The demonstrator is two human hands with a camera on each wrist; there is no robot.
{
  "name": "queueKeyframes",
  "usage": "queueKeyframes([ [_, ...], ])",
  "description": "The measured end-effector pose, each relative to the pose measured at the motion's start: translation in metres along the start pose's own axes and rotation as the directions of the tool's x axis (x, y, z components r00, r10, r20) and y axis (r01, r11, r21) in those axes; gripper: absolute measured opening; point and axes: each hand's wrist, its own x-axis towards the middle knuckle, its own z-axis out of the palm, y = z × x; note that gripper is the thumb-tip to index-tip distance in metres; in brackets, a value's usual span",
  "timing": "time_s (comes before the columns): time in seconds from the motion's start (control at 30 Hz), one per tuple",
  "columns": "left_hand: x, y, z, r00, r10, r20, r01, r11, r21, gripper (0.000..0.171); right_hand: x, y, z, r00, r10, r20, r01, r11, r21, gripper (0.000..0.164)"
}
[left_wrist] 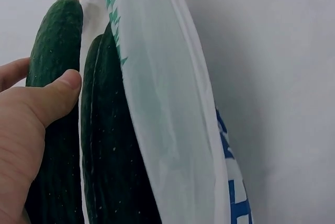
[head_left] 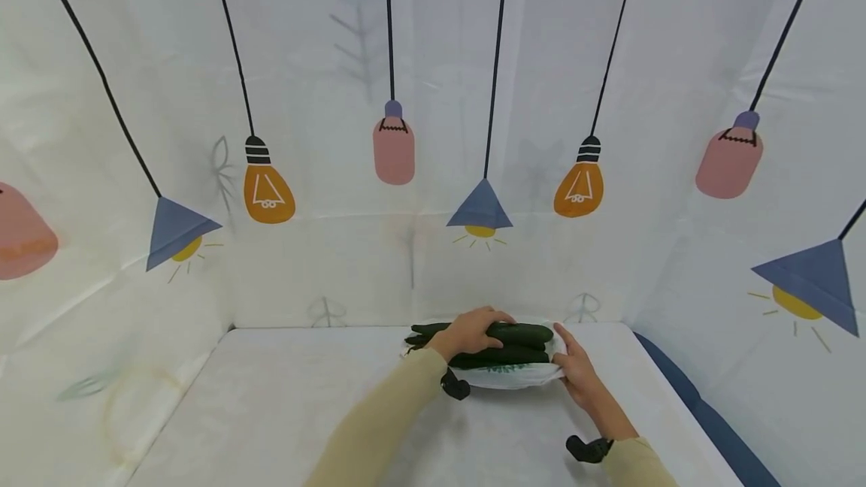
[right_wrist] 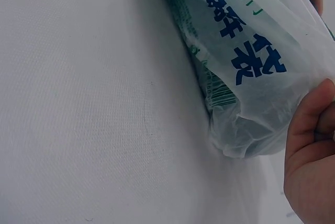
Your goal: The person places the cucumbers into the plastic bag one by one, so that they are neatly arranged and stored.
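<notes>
At the far side of the white table lie several dark green cucumbers in a white plastic bag (head_left: 517, 376). My left hand (head_left: 470, 331) reaches over from the left and grips one cucumber (left_wrist: 56, 35), its thumb (left_wrist: 60, 96) along the near side. Other cucumbers (left_wrist: 112, 130) lie beside it, inside the open bag. At the bag's right end, my right hand (head_left: 579, 373) pinches the plastic edge between thumb and fingers. Blue and green printing shows on the bag's side (right_wrist: 261, 93) in the right wrist view. The bag hides the cucumbers' lower parts.
A white table (head_left: 284, 397) stretches toward me and to the left. Behind it hangs a white sheet (head_left: 325, 261) printed with lamps and bulbs. Dark blue fabric (head_left: 704, 404) runs along the table's right edge. Each wrist carries a black device (head_left: 587, 449).
</notes>
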Motion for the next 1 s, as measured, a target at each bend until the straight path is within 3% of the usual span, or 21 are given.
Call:
queueKeyframes([
  [0.37,0.006,0.001,0.011,1.0,0.011,0.002,-0.011,1.0,0.01,0.05,-0.001,0.007,0.0,1.0,-0.017,-0.008,0.017,1.0,-0.005,0.081],
  [1.0,0.008,0.003,0.009,0.999,-0.039,-0.03,0.037,0.998,-0.057,0.044,-0.002,0.006,-0.001,1.0,-0.005,-0.022,0.005,1.0,-0.015,0.078],
])
